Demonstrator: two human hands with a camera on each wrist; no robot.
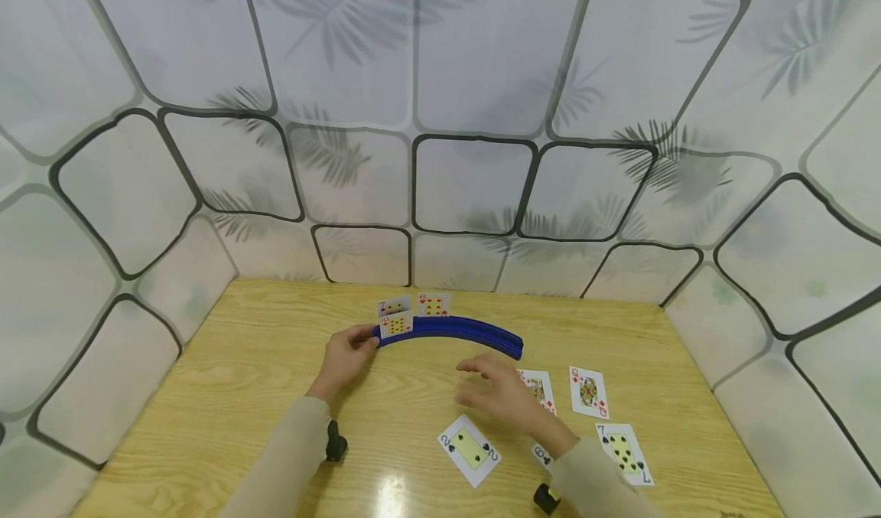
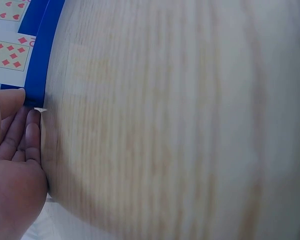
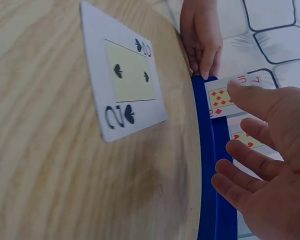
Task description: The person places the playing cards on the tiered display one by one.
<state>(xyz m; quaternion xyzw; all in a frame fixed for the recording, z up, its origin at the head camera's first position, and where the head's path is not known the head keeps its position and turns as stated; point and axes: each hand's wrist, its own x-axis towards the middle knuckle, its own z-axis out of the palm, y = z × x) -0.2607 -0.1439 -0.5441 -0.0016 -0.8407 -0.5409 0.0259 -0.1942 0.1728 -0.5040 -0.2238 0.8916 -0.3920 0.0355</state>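
A curved blue playing-card holder point(image 1: 468, 327) stands on the table. My left hand point(image 1: 347, 357) pinches its left end, thumb on top in the left wrist view. Slotted upright at that end are a ten of diamonds point(image 1: 396, 324), a red seven point(image 1: 392, 305) partly hidden behind it, and a red card with heart pips point(image 1: 434, 304) a bit to the right. My right hand point(image 1: 501, 394) hovers over the table in front of the holder, fingers spread and holding nothing. Below it lies a two of spades point(image 1: 470, 451); a red king point(image 1: 540, 388) is partly covered by that hand.
To the right lie a red queen point(image 1: 588, 392) and a black seven point(image 1: 624, 454). A card marked 6 or 9 point(image 1: 541, 454) is mostly hidden under the right forearm. The wooden table point(image 1: 268, 334) meets a patterned curtain point(image 1: 468, 189) at the back and sides.
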